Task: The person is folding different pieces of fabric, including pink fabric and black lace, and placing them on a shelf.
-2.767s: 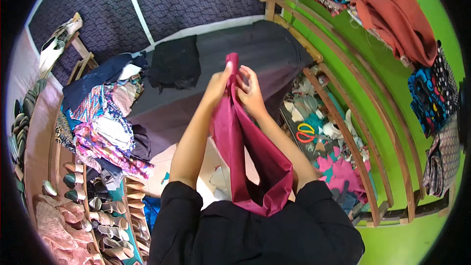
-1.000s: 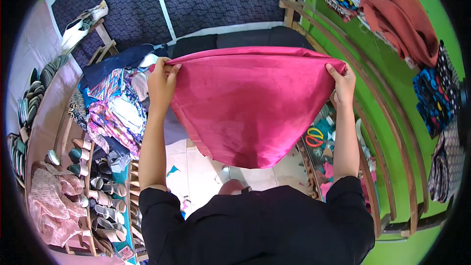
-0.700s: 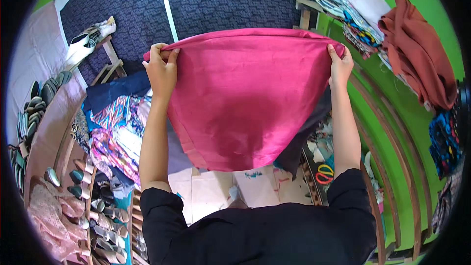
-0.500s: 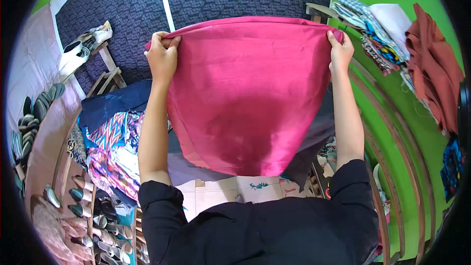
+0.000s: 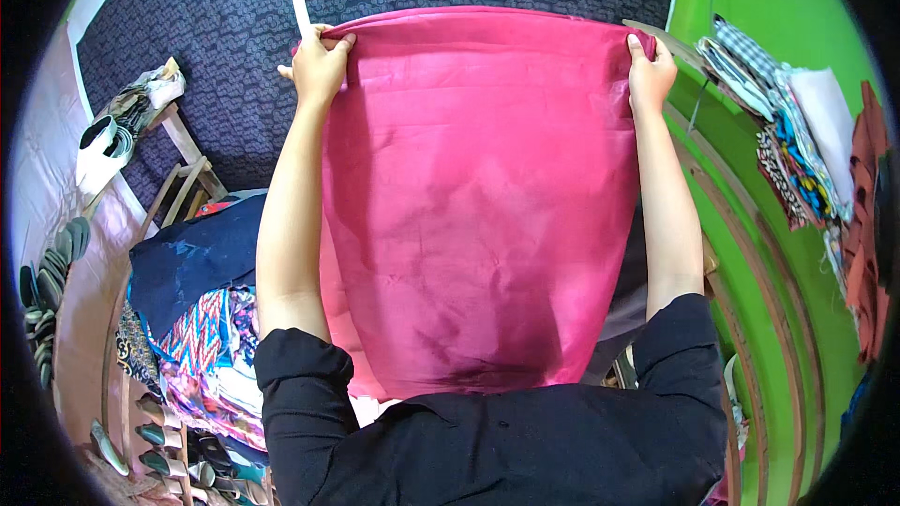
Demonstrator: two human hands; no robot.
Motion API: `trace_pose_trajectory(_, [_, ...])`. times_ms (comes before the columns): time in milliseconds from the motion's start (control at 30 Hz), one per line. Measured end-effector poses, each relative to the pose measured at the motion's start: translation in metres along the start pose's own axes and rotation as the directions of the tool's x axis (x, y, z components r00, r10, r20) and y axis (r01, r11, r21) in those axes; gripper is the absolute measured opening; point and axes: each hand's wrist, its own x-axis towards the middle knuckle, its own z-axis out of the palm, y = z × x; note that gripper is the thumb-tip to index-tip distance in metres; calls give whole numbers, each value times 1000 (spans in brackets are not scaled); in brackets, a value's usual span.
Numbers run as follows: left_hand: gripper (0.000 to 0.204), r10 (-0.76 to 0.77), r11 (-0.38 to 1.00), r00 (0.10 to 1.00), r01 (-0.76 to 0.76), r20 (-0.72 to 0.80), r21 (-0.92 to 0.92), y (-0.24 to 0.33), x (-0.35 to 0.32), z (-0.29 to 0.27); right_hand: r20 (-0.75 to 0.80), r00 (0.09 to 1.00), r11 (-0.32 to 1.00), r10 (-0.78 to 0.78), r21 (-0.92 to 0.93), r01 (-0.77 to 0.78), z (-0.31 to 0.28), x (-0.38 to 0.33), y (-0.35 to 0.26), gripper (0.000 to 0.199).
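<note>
Both arms stretch forward and hold up a large pink cloth [image 5: 487,169] by its two upper corners. My left hand [image 5: 321,64] pinches the upper left corner between thumb and fingers. At the upper right corner, my right hand [image 5: 651,75] grips the folded edge in the same way. The top edge is pulled nearly taut between my hands. The rest hangs down toward my chest, and its lower end passes out of sight near my black shirt. A paler pink layer shows along its left side.
At left lies a pile of folded dark blue [image 5: 192,258] and patterned fabrics [image 5: 202,337]. Below it are racks of shoes [image 5: 169,459]. Wooden rails [image 5: 764,272] run along the green wall at right, with folded cloths [image 5: 787,122] and a rust-brown cloth [image 5: 864,234] draped over them.
My hands have lifted slightly, raising the pink cloth's top edge. The cloth hangs longer and covers more of the floor, and the view has shifted a little.
</note>
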Motion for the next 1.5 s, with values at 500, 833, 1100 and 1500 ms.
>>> trace_pose_trajectory(500, [57, 475, 877, 609, -384, 635, -288, 18, -211, 69, 273, 947, 967, 171, -232, -108, 83, -93, 142, 23])
trace_pose_trajectory(833, [60, 381, 845, 176, -465, 908, -265, -37, -365, 147, 475, 871, 989, 125, 9, -147, 70, -134, 76, 17])
trace_pose_trajectory(1100, [56, 432, 828, 254, -491, 865, -270, -45, -370, 146, 591, 800, 955, 101, 168, -245, -45, -149, -21, 15])
trace_pose_trajectory(1500, [58, 181, 934, 359, -353, 916, -47, 15, -438, -14, 564, 825, 991, -39, 127, -40, -139, -171, -77, 10])
